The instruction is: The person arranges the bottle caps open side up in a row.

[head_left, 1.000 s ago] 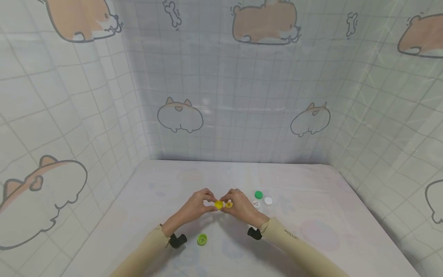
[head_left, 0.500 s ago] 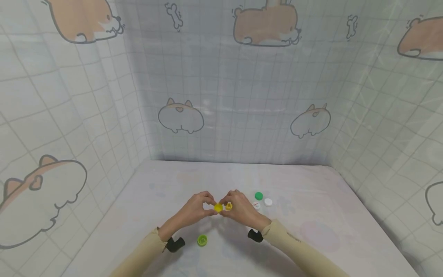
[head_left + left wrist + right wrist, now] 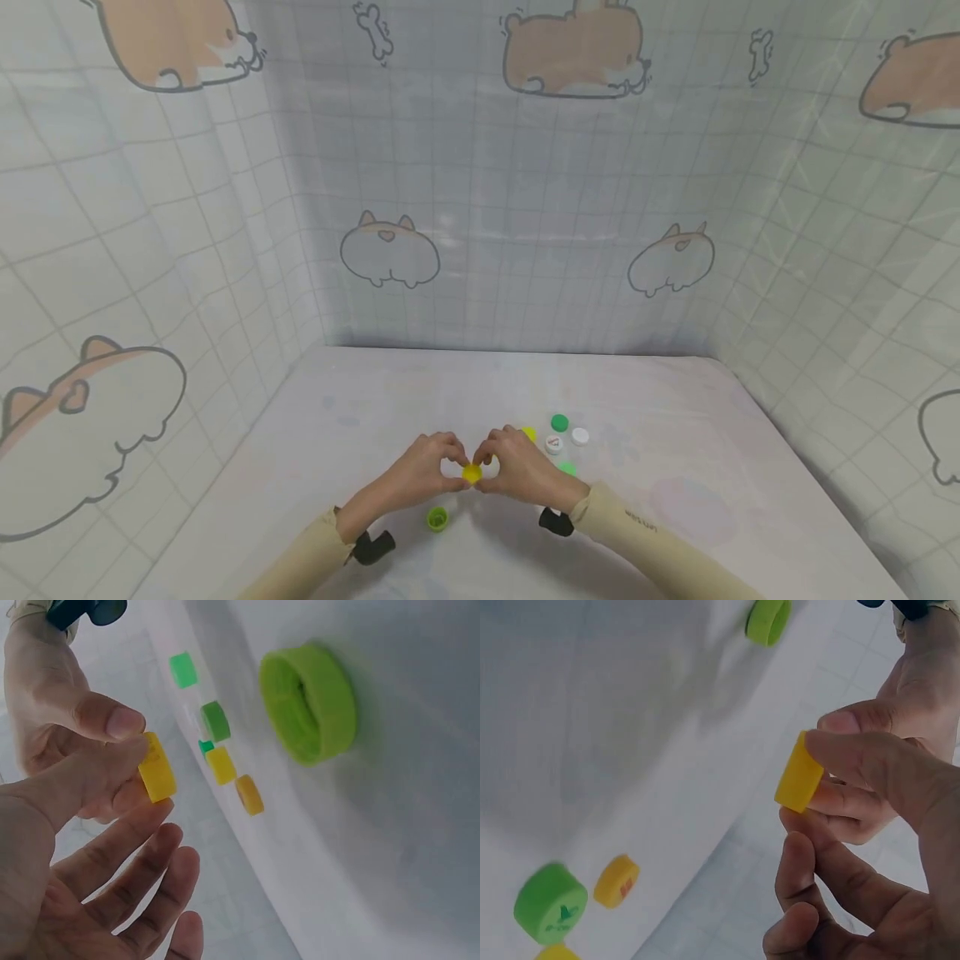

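A small yellow bottle cap (image 3: pixel 472 473) is pinched between both hands above the table. My left hand (image 3: pixel 423 471) grips it from the left with thumb and index finger. From the right, my right hand (image 3: pixel 517 468) holds its other side by thumb and fingertips. In the left wrist view the yellow cap (image 3: pixel 157 768) is seen side-on, with the left hand's other fingers spread loosely below it. The right wrist view shows the same cap (image 3: pixel 800 772) with fingertips of both hands at its edges. A lime-green cap (image 3: pixel 438 519) lies hollow side up nearer the person.
Beyond the right hand lie a dark green cap (image 3: pixel 559 422), a white cap (image 3: pixel 581 436), a white cap with a red mark (image 3: pixel 553 444), a yellow cap (image 3: pixel 528 433) and a light green cap (image 3: pixel 567 468). An orange-yellow cap (image 3: pixel 616 882) shows in the right wrist view.
Both hands have come nearer the person with the yellow cap between them. A yellow cap and a light green cap now show around the right hand, which covers the orange-yellow one.
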A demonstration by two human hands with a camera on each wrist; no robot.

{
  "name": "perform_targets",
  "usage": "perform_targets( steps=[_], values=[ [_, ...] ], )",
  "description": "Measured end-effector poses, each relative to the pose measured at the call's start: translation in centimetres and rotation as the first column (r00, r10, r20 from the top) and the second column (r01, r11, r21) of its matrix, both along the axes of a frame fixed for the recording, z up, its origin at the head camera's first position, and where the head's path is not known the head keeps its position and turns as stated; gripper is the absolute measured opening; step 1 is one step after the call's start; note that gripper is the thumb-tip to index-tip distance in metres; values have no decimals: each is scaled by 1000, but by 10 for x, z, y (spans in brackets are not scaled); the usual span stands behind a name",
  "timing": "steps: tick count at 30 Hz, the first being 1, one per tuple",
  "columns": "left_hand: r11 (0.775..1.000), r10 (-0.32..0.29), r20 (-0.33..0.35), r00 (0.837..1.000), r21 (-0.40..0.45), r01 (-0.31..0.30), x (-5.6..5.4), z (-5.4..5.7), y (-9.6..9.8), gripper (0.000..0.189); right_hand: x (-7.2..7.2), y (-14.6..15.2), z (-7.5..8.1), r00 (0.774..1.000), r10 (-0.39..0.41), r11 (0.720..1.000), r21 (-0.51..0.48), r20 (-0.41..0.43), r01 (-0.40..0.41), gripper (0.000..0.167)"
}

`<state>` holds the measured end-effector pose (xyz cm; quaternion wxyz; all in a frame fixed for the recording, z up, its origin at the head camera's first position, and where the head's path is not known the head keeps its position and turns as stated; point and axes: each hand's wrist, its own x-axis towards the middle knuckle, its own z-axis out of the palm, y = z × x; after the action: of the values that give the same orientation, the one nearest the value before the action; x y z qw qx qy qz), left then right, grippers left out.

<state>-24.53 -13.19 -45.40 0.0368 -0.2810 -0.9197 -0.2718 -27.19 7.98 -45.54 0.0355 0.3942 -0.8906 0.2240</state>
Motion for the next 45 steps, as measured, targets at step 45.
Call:
perform_targets(
  steps=[45],
  values=[
    [971, -48, 208, 977, -219, 94, 16, -20, -5, 22, 17, -20, -32, 993, 92, 981, 165, 78, -104, 24]
  ],
)
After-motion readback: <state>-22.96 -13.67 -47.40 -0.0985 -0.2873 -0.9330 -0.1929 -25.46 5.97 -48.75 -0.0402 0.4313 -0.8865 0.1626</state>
